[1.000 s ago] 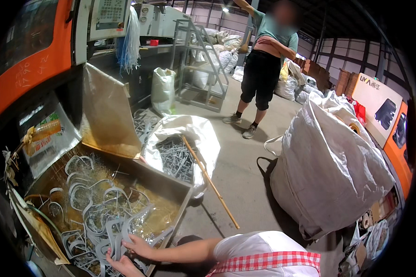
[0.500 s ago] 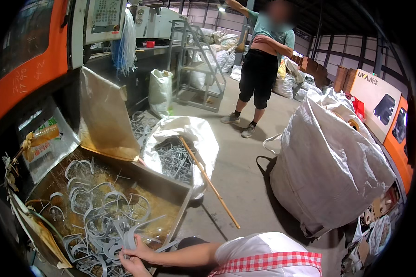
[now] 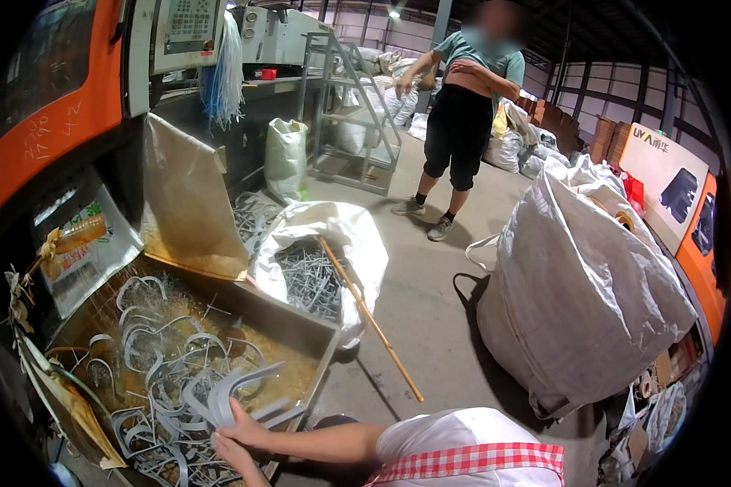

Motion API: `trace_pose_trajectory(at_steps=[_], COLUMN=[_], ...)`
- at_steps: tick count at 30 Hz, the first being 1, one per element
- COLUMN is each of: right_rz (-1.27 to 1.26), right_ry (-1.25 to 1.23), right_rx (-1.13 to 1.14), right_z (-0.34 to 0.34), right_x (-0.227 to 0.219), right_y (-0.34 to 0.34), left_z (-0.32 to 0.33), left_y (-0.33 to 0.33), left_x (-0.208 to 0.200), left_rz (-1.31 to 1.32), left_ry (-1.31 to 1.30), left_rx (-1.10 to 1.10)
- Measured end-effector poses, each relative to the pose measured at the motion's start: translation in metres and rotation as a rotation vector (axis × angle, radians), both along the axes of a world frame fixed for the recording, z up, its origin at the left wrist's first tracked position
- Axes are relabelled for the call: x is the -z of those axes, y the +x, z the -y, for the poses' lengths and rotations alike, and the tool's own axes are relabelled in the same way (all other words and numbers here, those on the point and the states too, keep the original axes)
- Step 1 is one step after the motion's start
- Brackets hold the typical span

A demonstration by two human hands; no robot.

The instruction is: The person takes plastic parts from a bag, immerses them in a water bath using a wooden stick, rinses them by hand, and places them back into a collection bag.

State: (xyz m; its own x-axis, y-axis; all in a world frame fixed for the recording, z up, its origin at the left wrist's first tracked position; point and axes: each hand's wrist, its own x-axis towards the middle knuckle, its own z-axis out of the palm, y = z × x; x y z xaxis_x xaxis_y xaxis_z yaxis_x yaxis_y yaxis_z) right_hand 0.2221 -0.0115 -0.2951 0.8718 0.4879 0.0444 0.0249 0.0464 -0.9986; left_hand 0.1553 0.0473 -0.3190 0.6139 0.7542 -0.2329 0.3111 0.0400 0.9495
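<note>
Meanwhile, both hands lift bundle of grey curved plastic strips (image 3: pixel 240 394) from metal bin (image 3: pixel 321 333): right hand (image 3: pixel 244 428) fingers clenched on bundle, left hand (image 3: pixel 231 456) gripping beneath; co-worker (image 3: pixel 463 114) stands beyond.

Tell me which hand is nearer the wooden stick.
Right. The right hand grips grey curved strips left of the stick; the left hand sits just below it, farther off.

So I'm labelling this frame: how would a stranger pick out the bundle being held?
Start at the long metal tray beside the orange machine. At its near end, both hands grip a bundle of grey curved plastic strips, the only ones raised above the loose pile.
</note>
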Motion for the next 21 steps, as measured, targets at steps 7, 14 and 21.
trace_pose_trajectory(at_steps=[7,14,21], right_rz=[-0.328,-0.052,-0.071], right_ry=[0.073,-0.235,-0.111], right_rx=[-0.166,-0.497,-0.510], right_z=[0.012,0.007,0.004], right_x=[-0.018,0.002,-0.002], right_y=[0.021,0.028,0.025], left_z=[0.009,0.014,0.016], left_y=[-0.008,-0.007,-0.007], left_x=[-0.024,-0.024,-0.031], left_rz=[0.203,0.291,0.346], left_ry=[0.178,-0.194,-0.320], left_rx=[0.298,0.210,0.161])
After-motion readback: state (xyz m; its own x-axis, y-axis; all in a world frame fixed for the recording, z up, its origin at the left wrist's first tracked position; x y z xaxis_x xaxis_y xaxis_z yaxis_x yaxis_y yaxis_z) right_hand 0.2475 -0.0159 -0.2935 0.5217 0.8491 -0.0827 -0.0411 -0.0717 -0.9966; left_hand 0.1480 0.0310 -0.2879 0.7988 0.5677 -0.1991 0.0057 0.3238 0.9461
